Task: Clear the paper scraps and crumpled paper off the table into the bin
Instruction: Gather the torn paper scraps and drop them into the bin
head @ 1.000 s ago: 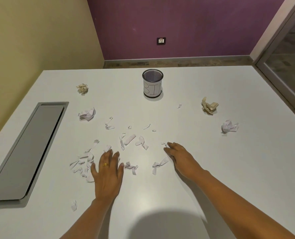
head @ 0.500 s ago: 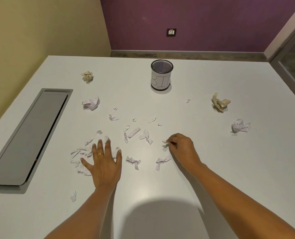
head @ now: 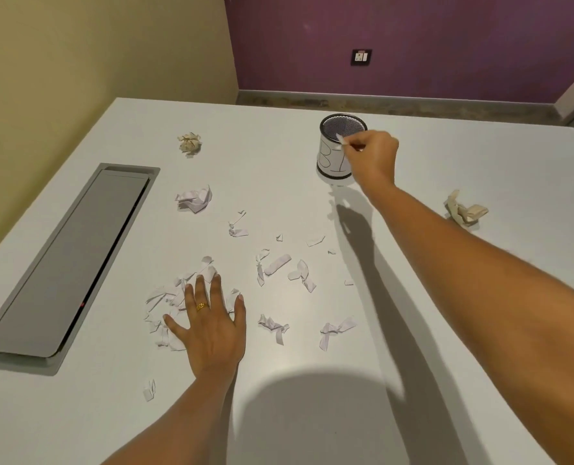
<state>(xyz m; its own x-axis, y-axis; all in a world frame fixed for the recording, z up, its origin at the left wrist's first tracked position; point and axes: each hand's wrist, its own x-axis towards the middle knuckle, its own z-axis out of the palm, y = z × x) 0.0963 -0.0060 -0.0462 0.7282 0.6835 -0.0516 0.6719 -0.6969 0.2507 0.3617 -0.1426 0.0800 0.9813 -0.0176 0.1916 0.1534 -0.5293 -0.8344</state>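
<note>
A small mesh bin (head: 333,152) with a white label stands at the far middle of the white table (head: 446,297). My right hand (head: 374,157) is beside its rim, pinching a small white paper scrap (head: 340,139) over the opening. My left hand (head: 210,325) lies flat, fingers spread, on a heap of white paper scraps (head: 168,302). More scraps (head: 280,265) are strewn across the middle. Crumpled balls lie about: a white one (head: 194,199), a beige one (head: 190,141) far left, a beige one (head: 465,209) at the right.
A long grey cable hatch (head: 67,260) is set into the table at the left. A single scrap (head: 149,390) lies near the front left. A yellow wall and a purple wall with a socket (head: 361,57) stand behind the table.
My right hand has picked a scrap off the middle of the table and carried it away from me to the bin's rim. My left hand has stayed on the scrap heap.
</note>
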